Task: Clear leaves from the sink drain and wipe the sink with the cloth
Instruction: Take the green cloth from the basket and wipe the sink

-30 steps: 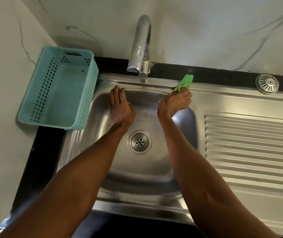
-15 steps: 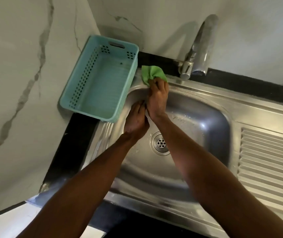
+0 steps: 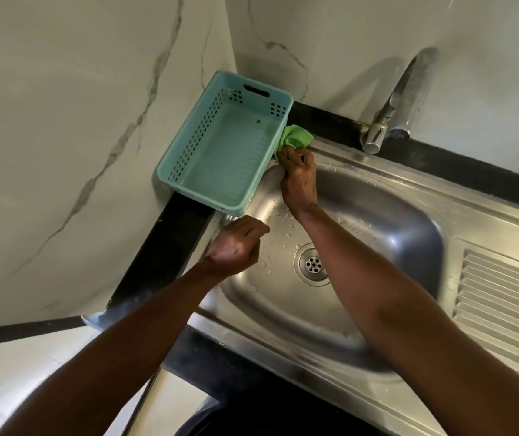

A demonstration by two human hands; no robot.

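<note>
The steel sink (image 3: 387, 215) has water drops in its bowl, and its round drain (image 3: 313, 264) shows no leaves. My right hand (image 3: 299, 180) grips a bunched green cloth (image 3: 296, 138) and presses it on the sink's back left rim corner, right against the teal basket. My left hand (image 3: 236, 243) is curled at the sink's left rim, fingers closed; I see nothing in it.
A teal plastic basket (image 3: 188, 146) with nothing in it stands on the black counter at the sink's left, partly over the rim. The chrome tap (image 3: 393, 111) rises behind the bowl. A ribbed draining board (image 3: 503, 303) lies to the right. Marble walls close off the left and back.
My right hand has slid the cloth left along the back rim to the corner by the basket. My left hand has drawn back from the bowl's wall to the left rim and closed.
</note>
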